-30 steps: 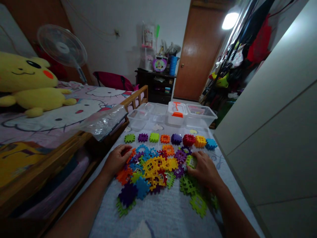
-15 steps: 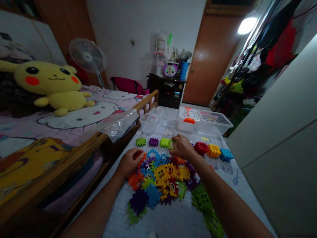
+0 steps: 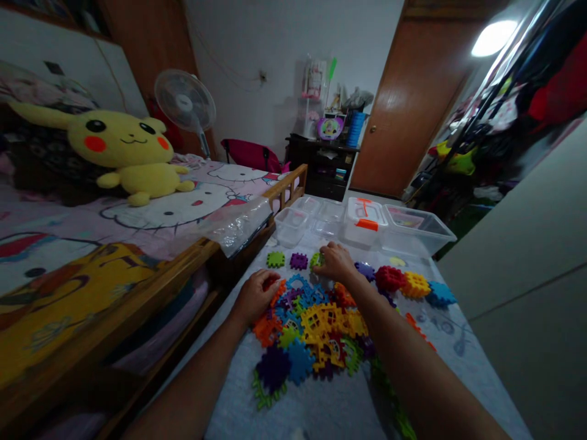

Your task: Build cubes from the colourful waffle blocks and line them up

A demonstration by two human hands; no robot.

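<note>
A pile of coloured interlocking plastic pieces (image 3: 316,330) lies on the pale cloth-covered table (image 3: 321,409). Behind it runs a row of assembled blocks: green (image 3: 276,259), purple (image 3: 299,261), light green (image 3: 314,261), then red (image 3: 389,278), yellow (image 3: 415,284) and blue (image 3: 440,293). My right hand (image 3: 338,263) reaches across the pile to the row, its fingers closed on the light green block. My left hand (image 3: 257,294) rests on the pile's left edge, its fingers loosely bent over orange pieces and gripping nothing.
Clear plastic boxes (image 3: 291,225) and a larger tub (image 3: 419,231) stand behind the row, one box with an orange latch (image 3: 364,221). A wooden bed rail (image 3: 215,250) with a plastic bag (image 3: 236,226) borders the left. A white cupboard (image 3: 527,293) stands at the right.
My right hand left the pile's right side with a green piece and moved forward-left to the light green block in the row. The left hand stayed put. The view turned left.
</note>
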